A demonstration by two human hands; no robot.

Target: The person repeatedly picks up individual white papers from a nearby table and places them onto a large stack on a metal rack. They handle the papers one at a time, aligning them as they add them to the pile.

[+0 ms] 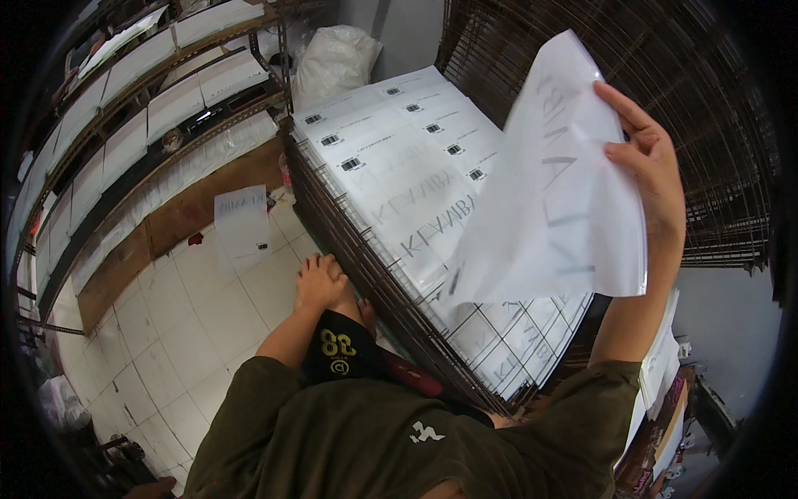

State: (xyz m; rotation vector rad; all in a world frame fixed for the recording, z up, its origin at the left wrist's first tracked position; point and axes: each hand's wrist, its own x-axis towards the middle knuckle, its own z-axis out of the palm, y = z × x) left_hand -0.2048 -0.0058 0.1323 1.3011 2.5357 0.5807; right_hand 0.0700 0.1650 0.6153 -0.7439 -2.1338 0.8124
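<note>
Sheets [386, 125] laid on the rack [391, 308], one sheet [573, 166] aloft
Right fingers [619, 101] pinch it; left fingers [316, 263], half-spread, seemingly empty, rest beside the rack.

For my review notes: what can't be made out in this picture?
Head view:
Printed sheets: partly hidden by the raised white sheet in the right hand.
Left hand: palm hidden, resting on the knee.
Paper stacks: leftmost ends lost at the dark fisheye rim.
Dark object, lower left: too dim to identify.
</note>
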